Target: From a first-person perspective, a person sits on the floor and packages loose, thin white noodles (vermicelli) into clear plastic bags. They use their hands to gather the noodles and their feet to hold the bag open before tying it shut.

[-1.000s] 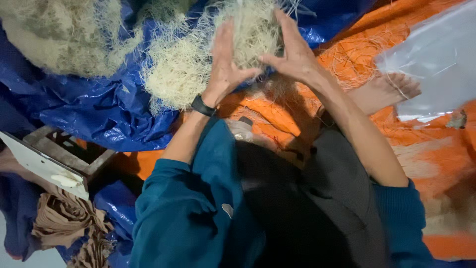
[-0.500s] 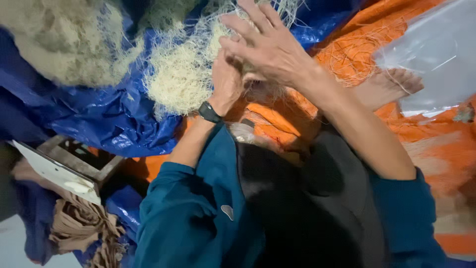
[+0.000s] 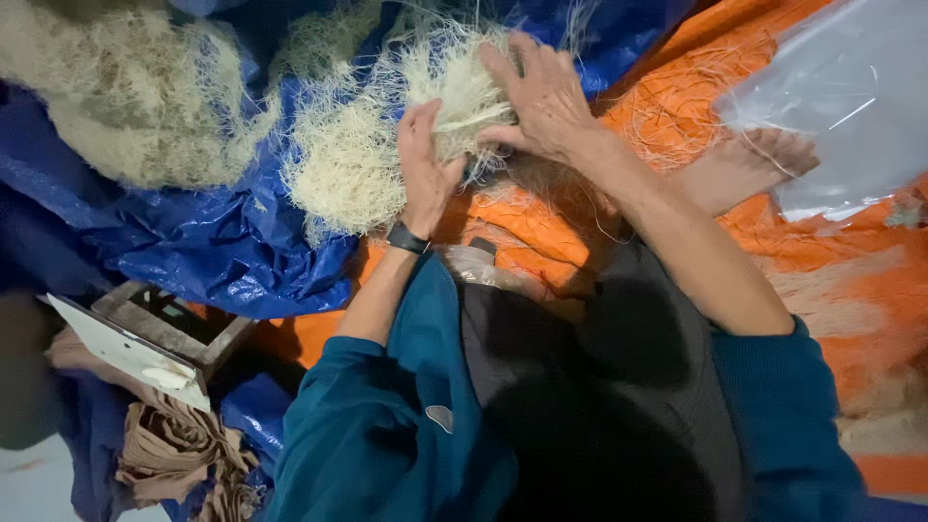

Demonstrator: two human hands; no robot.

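Dim, soft light from above, deep shadow at the bottom, slight blur throughout
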